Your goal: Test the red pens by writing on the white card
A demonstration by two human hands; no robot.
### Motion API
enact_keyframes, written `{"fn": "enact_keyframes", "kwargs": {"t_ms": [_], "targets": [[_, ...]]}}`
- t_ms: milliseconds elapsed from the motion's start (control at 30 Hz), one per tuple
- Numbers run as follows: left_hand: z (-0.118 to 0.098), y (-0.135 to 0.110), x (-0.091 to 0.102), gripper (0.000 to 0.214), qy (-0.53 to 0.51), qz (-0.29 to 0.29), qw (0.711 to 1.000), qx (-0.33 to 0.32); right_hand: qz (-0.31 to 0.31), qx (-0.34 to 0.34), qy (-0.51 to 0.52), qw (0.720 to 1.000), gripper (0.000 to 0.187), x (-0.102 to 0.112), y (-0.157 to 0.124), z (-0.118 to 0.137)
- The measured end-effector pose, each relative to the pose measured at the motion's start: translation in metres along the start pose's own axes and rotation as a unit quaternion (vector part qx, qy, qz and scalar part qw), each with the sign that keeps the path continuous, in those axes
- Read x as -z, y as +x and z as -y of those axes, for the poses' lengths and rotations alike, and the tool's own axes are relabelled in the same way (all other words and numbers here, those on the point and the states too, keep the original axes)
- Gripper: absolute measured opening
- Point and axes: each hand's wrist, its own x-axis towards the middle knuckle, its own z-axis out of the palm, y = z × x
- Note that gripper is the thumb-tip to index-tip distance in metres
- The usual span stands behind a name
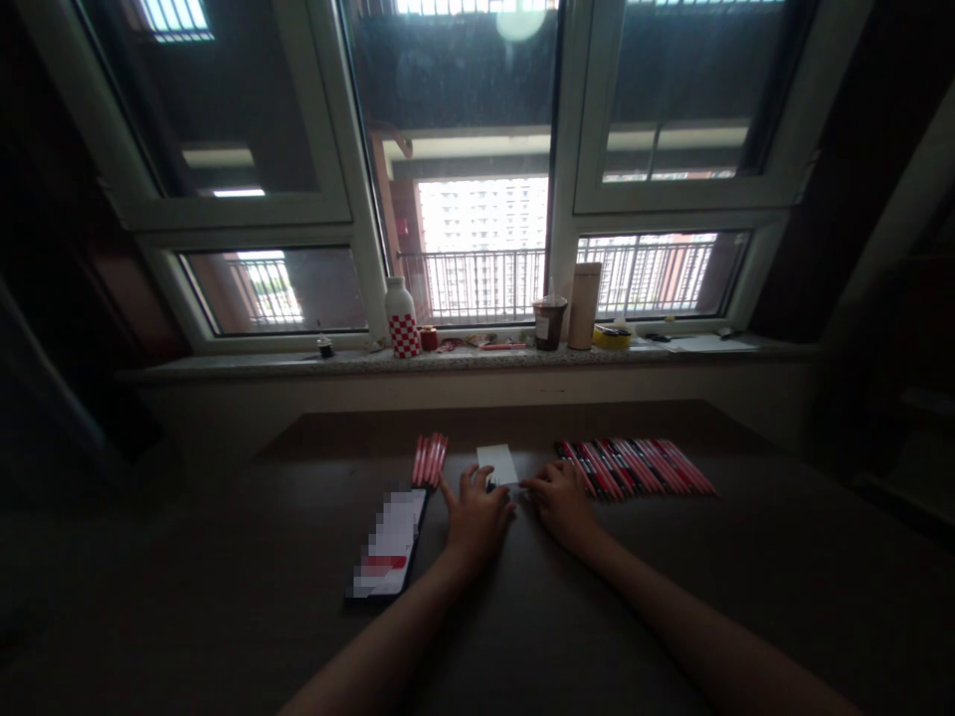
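Over the near edge of a small white paper square [496, 463], my left hand [477, 512] has its fingers curled around a small dark object [490, 484], mostly hidden by them. Its outer finger sticks out toward a small bundle of pink pens [430, 459]. My right hand [565, 505] is just right of the paper, fingertips pressed together and pointing at the left hand. What they pinch, if anything, is too small to make out. Close to its right lies a long row of pink, red and black pens [634, 467].
A phone [388, 545] with a lit screen lies left of my left forearm on the dark table [522, 636]. Along the windowsill [477, 358] behind stand a red-checked bottle [403, 318], a drink cup [550, 323], a tan tumbler [584, 306] and a yellow roll [612, 338].
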Motion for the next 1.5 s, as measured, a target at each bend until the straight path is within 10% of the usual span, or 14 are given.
{"fn": "enact_keyframes", "kwargs": {"t_ms": [1500], "targets": [[-0.0014, -0.0025, -0.0014, 0.021, 0.0, 0.013, 1.0, -0.015, -0.022, -0.004, 0.017, 1.0, 0.016, 0.0021, 0.0011, 0.0006]]}}
